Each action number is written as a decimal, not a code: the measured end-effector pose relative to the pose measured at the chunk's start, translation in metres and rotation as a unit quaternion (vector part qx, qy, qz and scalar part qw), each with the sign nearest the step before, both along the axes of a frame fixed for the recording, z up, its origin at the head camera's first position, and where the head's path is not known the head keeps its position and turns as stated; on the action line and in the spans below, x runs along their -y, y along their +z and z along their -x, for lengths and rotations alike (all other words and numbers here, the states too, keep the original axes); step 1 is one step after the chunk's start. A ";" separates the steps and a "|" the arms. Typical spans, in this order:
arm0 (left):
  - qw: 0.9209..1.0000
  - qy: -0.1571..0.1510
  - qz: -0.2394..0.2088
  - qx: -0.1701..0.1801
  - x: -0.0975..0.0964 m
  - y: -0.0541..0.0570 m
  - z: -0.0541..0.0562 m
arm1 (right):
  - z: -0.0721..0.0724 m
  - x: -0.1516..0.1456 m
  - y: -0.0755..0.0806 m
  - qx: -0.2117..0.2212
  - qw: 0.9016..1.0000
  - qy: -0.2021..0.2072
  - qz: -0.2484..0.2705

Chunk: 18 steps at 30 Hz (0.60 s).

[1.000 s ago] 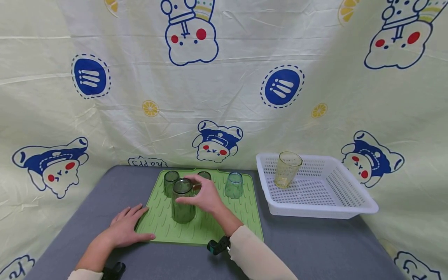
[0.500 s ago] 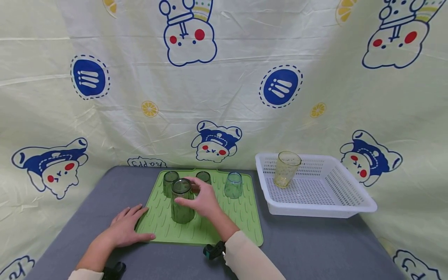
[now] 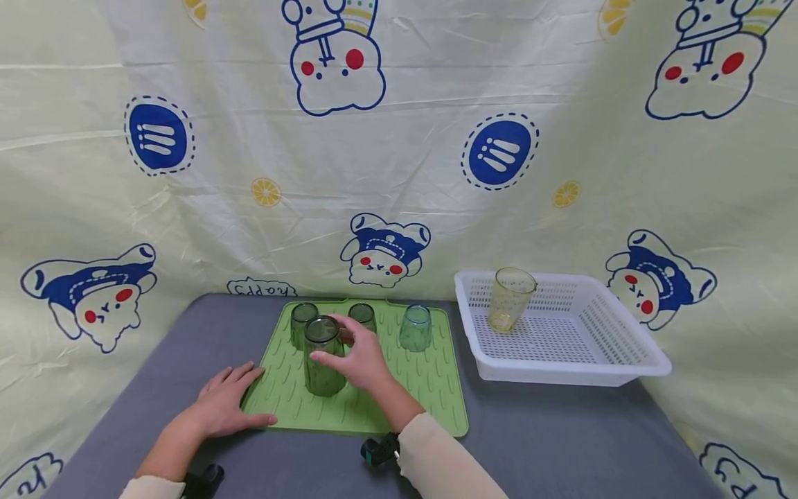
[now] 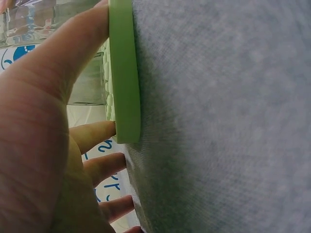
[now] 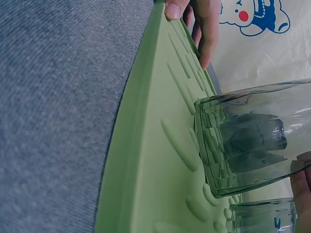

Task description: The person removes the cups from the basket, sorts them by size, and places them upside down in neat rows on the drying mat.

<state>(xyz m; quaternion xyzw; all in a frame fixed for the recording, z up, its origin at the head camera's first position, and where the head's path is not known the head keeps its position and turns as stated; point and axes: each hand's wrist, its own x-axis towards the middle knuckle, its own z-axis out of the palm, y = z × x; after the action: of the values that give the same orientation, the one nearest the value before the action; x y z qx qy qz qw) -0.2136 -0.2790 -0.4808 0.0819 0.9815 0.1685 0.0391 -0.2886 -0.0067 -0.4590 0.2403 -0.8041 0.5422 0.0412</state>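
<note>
A tall green glass (image 3: 324, 374) stands upright on the light green ridged mat (image 3: 405, 405). My right hand (image 3: 363, 357) grips it near the top, thumb on the near side and fingers around the far side. In the right wrist view the lower end of the glass (image 5: 228, 170) meets the mat. My left hand (image 3: 227, 403) rests at the mat's front left corner, fingers spread and thumb along the front edge. Two small green glasses, one at the left (image 3: 302, 326) and one in the middle (image 3: 363, 316), stand behind the tall one. A bluish glass (image 3: 415, 329) is at the mat's right.
To the right of the mat sits a white perforated basket (image 3: 567, 374), with a yellowish glass (image 3: 511, 303) leaning inside near its left wall. Grey cloth (image 3: 536, 443) covers the table. A printed curtain (image 3: 424, 159) hangs right behind it.
My right hand and forearm have shifted slightly left, uncovering more of the middle small glass. The tall glass and my left hand have stayed in place.
</note>
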 end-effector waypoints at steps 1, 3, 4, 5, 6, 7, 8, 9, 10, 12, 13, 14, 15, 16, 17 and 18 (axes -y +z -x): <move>1.000 0.000 0.000 -0.001 0.000 0.000 0.000 | -0.001 0.000 0.000 0.002 1.000 0.001 0.000; 1.000 -0.001 0.001 -0.003 -0.001 -0.001 0.000 | -0.002 -0.001 0.000 0.005 1.000 0.001 0.001; 1.000 -0.001 0.001 -0.004 -0.001 -0.001 0.000 | -0.002 -0.001 0.000 0.006 1.000 0.001 0.000; 1.000 -0.001 0.001 -0.005 -0.001 0.000 0.000 | -0.002 0.000 0.000 0.006 1.000 0.001 -0.002; 1.000 0.000 0.001 -0.005 -0.001 0.000 0.000 | -0.002 0.000 0.000 0.006 1.000 0.001 -0.003; 1.000 0.000 0.000 -0.006 -0.001 0.000 0.000 | -0.002 0.000 0.000 0.007 1.000 0.001 -0.005; 1.000 -0.001 0.001 -0.007 -0.001 0.000 0.000 | -0.002 0.000 0.001 0.006 1.000 0.001 -0.005; 1.000 0.000 0.000 -0.006 0.000 0.000 0.000 | -0.003 0.000 0.001 0.006 1.000 0.000 -0.007; 1.000 0.001 0.000 -0.006 0.000 0.000 0.000 | -0.003 0.000 0.002 0.005 1.000 0.000 -0.007; 1.000 0.002 -0.001 -0.005 0.000 -0.001 0.000 | -0.003 0.000 0.002 0.007 1.000 -0.002 -0.008; 1.000 0.001 -0.001 -0.004 0.000 -0.002 0.000 | -0.003 0.001 0.001 0.007 1.000 -0.003 -0.009; 1.000 0.002 -0.002 -0.002 0.000 -0.002 0.000 | -0.003 0.000 0.001 0.008 1.000 -0.005 -0.008; 1.000 0.002 -0.004 0.000 0.000 -0.002 0.000 | -0.003 0.000 0.001 0.009 1.000 -0.007 -0.009; 1.000 0.002 -0.005 0.002 0.000 -0.002 0.000 | -0.003 0.000 0.000 0.012 1.000 -0.008 -0.008; 1.000 0.001 -0.005 0.003 0.000 -0.002 0.000 | -0.003 0.000 0.000 0.015 1.000 -0.009 -0.007; 1.000 0.000 -0.005 0.004 0.000 -0.002 0.000 | -0.003 0.000 0.000 0.018 1.000 -0.009 -0.006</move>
<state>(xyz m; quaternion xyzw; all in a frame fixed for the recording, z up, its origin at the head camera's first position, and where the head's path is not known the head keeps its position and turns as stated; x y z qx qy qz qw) -0.2135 -0.2790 -0.4824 0.0816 0.9804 0.1740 0.0426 -0.2854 -0.0065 -0.4592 0.2237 -0.8101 0.5410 0.0302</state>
